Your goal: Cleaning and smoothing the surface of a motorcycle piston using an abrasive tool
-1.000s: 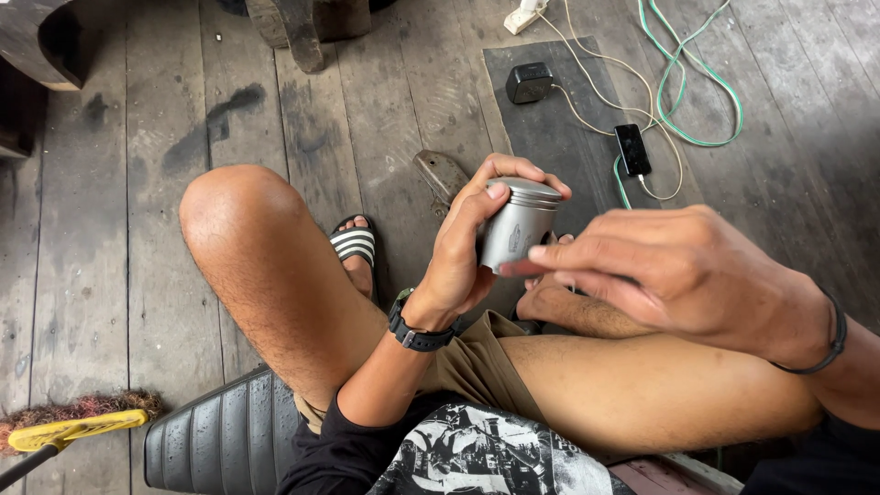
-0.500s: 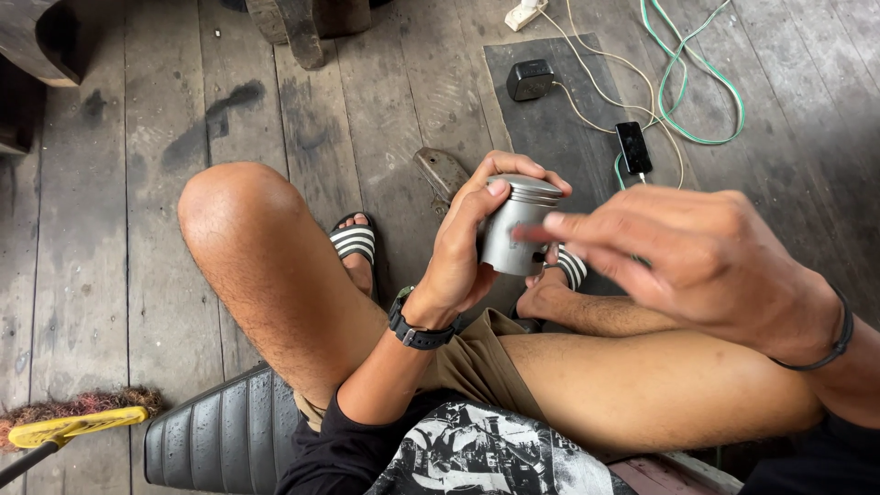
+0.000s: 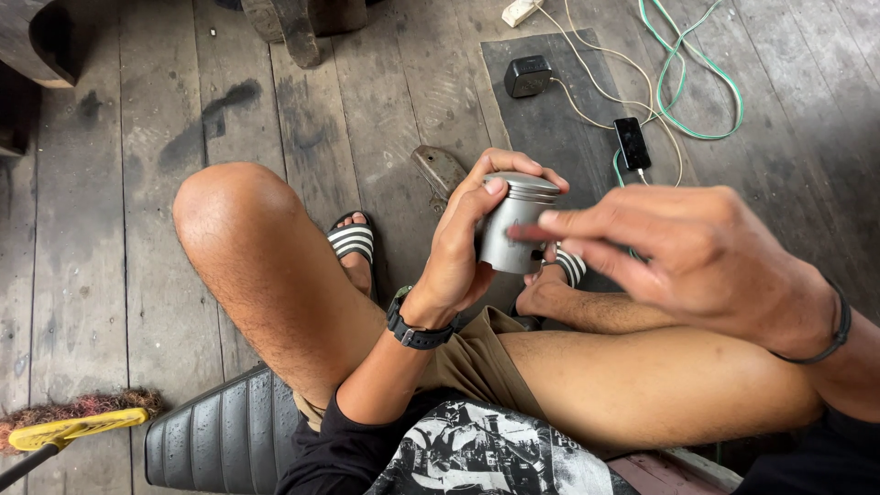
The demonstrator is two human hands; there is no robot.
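Note:
My left hand (image 3: pixel 463 243) grips a grey metal piston (image 3: pixel 513 220), a ringed cylinder held upright over my lap, fingers curled around its left side and top. A black watch (image 3: pixel 417 330) sits on that wrist. My right hand (image 3: pixel 683 252) hovers just right of the piston, blurred with motion, fingers stretched out and fingertips reaching its side; it holds nothing that I can see. A dark band circles my right wrist (image 3: pixel 839 321). I sit with bare knees bent, striped sandals on both feet (image 3: pixel 353 243).
Worn wooden floor planks lie below. A dark mat (image 3: pixel 559 119) carries a black box (image 3: pixel 529 75), a phone (image 3: pixel 632 142) and white and green cables (image 3: pixel 683 82). A flat metal piece (image 3: pixel 440 170) lies by my foot. A black ribbed seat (image 3: pixel 220 440) and a yellow-handled brush (image 3: pixel 69 426) sit lower left.
My right hand has lifted and shifted up and right along the piston's side, fingers now extended. The left hand keeps the piston in nearly the same place.

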